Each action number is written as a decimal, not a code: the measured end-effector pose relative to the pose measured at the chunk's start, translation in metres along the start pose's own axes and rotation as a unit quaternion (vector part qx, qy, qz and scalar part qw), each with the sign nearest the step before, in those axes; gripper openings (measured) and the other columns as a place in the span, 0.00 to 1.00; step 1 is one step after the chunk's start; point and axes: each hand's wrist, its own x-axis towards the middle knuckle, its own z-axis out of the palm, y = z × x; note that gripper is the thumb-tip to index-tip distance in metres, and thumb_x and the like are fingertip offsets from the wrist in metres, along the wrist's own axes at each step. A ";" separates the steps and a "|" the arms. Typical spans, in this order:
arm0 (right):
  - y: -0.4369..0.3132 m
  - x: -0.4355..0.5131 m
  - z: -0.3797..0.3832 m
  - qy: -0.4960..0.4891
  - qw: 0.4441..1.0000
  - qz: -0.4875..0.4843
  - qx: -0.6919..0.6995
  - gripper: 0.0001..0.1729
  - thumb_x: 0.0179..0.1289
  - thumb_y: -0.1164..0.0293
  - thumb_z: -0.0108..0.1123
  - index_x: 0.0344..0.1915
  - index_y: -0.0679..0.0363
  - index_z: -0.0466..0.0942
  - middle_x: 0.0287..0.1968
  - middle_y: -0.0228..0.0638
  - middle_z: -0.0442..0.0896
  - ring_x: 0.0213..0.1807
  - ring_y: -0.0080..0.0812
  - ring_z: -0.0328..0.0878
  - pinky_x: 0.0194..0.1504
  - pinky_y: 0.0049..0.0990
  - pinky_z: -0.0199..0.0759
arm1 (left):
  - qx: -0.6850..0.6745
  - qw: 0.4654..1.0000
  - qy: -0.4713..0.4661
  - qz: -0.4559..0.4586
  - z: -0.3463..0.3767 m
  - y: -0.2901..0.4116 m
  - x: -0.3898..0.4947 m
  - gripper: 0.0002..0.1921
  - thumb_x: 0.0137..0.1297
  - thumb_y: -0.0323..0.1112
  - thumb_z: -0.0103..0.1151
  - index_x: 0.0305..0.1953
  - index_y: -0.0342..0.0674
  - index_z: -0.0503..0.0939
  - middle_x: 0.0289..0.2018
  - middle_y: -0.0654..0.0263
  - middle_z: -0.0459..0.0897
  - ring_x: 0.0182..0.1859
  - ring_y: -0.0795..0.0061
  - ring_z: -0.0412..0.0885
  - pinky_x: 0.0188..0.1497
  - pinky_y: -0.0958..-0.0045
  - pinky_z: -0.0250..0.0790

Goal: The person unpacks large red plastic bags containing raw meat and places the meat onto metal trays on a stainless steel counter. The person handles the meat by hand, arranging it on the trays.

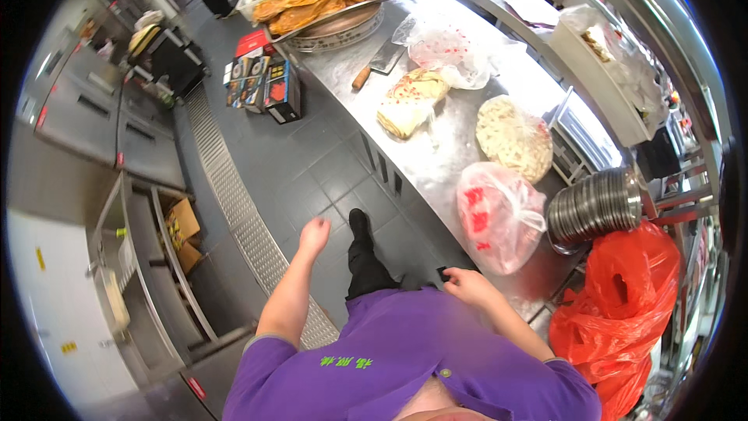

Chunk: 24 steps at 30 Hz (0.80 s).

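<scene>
My left hand [316, 235] hangs over the tiled floor with its fingers curled in, and nothing shows in it. My right hand [468, 287] is low at my waist, by the near edge of the steel worktable [429, 172]. A small black object [442, 273] shows at its fingertips; whether they grip it is unclear. Closest to this hand on the table is a tied plastic bag [497, 216] with red print. Beyond it lie a clear bag of pale pieces [514, 137], a pale wrapped bundle [412, 102] and a cleaver [383, 64] with a wooden handle.
A metal tray [327, 3] of orange-coated meat rests at the table's far end. Boxes [266, 85] stand on the floor beside the table. Stacked metal rings [596, 204] and a red plastic bag [619, 310] are at right. A floor grate [234, 187] runs past steel cabinets [87, 105].
</scene>
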 end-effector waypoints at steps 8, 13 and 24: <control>-0.140 0.038 0.014 0.150 0.929 0.212 0.265 0.28 0.66 0.59 0.61 0.63 0.58 0.77 0.45 0.39 0.89 0.48 0.41 0.86 0.53 0.36 0.77 | 0.058 0.968 0.058 0.239 -0.084 0.235 0.303 0.24 0.66 0.47 0.59 0.58 0.40 0.78 0.53 0.47 0.81 0.56 0.47 0.79 0.59 0.51 0.72; -0.199 0.019 0.046 0.268 0.819 0.341 0.375 0.28 0.66 0.60 0.60 0.63 0.59 0.77 0.45 0.40 0.89 0.49 0.42 0.86 0.53 0.37 0.78 | 0.126 0.961 -0.023 0.244 -0.067 0.293 0.384 0.26 0.64 0.45 0.57 0.61 0.39 0.74 0.53 0.43 0.81 0.57 0.42 0.79 0.59 0.48 0.72; -0.242 0.020 0.128 0.306 0.795 0.310 0.422 0.30 0.67 0.60 0.56 0.66 0.59 0.74 0.50 0.40 0.88 0.53 0.45 0.84 0.56 0.37 0.76 | -0.349 0.880 -0.297 0.124 -0.110 0.266 0.366 0.17 0.77 0.46 0.48 0.30 0.45 0.65 0.20 0.67 0.67 0.23 0.73 0.69 0.26 0.71 0.64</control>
